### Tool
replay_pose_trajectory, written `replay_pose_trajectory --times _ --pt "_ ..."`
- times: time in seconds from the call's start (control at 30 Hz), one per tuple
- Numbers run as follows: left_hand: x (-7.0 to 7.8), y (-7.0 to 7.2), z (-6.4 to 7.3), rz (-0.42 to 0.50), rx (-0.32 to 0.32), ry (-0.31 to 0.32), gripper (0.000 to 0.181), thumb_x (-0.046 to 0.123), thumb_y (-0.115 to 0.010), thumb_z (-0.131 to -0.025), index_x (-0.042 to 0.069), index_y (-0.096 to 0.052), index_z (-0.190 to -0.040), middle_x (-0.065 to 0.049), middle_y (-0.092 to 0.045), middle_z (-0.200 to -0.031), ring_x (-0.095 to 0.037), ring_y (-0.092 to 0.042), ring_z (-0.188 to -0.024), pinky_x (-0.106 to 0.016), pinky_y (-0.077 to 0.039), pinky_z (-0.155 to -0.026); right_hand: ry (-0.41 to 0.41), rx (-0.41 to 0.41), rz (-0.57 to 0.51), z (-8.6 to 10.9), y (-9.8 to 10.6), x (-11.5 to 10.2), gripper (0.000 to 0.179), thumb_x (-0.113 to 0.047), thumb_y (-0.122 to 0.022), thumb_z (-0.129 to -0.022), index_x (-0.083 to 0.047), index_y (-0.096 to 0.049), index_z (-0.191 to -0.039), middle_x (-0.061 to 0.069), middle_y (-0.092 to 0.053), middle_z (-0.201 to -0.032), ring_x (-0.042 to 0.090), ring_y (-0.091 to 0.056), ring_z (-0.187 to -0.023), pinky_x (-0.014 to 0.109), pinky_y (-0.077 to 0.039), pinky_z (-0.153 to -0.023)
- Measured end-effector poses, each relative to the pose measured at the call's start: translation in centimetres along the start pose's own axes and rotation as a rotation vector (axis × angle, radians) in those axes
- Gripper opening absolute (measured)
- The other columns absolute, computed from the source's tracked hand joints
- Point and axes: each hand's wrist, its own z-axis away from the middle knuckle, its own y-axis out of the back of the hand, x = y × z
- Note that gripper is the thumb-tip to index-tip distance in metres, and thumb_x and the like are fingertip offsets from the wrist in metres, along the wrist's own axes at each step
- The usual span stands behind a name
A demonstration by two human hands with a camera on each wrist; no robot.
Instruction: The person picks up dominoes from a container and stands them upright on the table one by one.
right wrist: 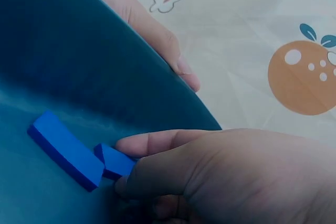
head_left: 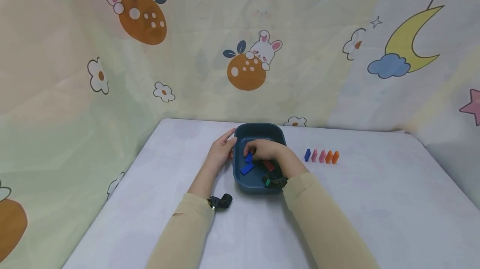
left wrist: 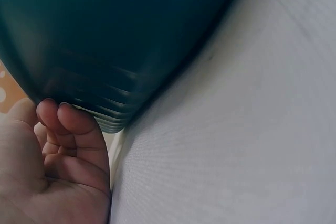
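Observation:
A dark teal rectangular tub (head_left: 258,190) stands on the table. My right hand (head_left: 267,150) reaches down into it and pinches a small blue block (right wrist: 116,161) between thumb and fingers. Another blue block (right wrist: 67,150) lies on the tub floor right beside that one. A red block (head_left: 268,165) shows in the tub under the right hand, partly covered. From outside, my left hand (head_left: 220,149) rests against the tub's left wall, with fingertips (left wrist: 73,119) touching the wall near the rim.
To the right of the tub, several small blocks stand upright in a row: a blue one (head_left: 307,155), pink ones (head_left: 318,155) and orange ones (head_left: 332,157). A white cloth (head_left: 375,202) covers the table. A printed curtain (head_left: 202,52) hangs behind and to the sides.

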Motion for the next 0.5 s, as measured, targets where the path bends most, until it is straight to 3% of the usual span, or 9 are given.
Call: replay_pose_trajectory --times 0.23,0.5 --pt "0.05 0.02 0.0 0.011 -0.013 0.021 0.046 0.041 -0.058 -0.099 0.037 -0.048 -0.144 0.0 -0.059 -0.073 -0.016 -0.052 -0.063 -0.027 -0.044 -0.061 -0.003 0.012 -0.003 -0.01 -0.1 0.06 0.018 -0.013 -0.065 -0.094 -0.025 -0.067 -0.108 0.005 -0.056 -0.101 0.023 -0.054 -0.093 0.034 -0.045 -0.077" --pt "0.03 -0.16 0.13 0.006 0.019 -0.007 0.041 0.04 -0.061 -0.097 0.041 -0.054 -0.138 0.0 -0.059 -0.072 -0.015 -0.053 -0.061 -0.025 -0.043 -0.059 0.009 0.022 0.002 0.04 -0.12 -0.15 0.016 -0.017 -0.067 -0.093 -0.024 -0.067 -0.108 0.004 -0.058 -0.095 0.021 -0.054 -0.089 0.033 -0.044 -0.074"
